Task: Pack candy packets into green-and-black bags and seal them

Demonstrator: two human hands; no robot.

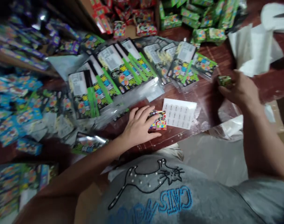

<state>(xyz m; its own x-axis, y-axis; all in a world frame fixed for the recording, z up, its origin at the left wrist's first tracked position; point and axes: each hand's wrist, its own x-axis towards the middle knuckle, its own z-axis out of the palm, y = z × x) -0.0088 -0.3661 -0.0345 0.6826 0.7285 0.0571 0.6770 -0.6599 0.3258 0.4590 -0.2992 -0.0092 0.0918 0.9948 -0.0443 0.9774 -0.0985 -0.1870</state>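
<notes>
- Plainly, the sticker sheet (179, 114) lay on the dark red table (172, 92), white and printed with rows of small dark marks, too tiny to read.
- Just left of the sheet, the left hand (142, 124) rested with its fingers spread apart, partly covering a small red packet (161, 120); the packet's bright print showed near the sheet's edge, but its lettering could not be made out.
- To the right of the sheet and a little beyond it, the right hand (241, 88) had its thumb and fingers closed on a small green packet (224, 81), its label too blurred to read.
- Beyond the sheet and to its left, black-and-green bags (130, 63) overlapped in a row, with white printed labels and colourful pictures; the writing on them was illegible.
- Farther beyond the sheet were heaped red packets (145, 23), with green packets (202, 15) to their right.
- Well to the left of the sheet lay blue packets (25, 118), and past those, purple packets (72, 46).
- Nearer the person than the sheet, the grey shirt (202, 199) bore an outlined cat and, upside down, the blue word "CATS"; a second blue word was only partly visible.
</notes>
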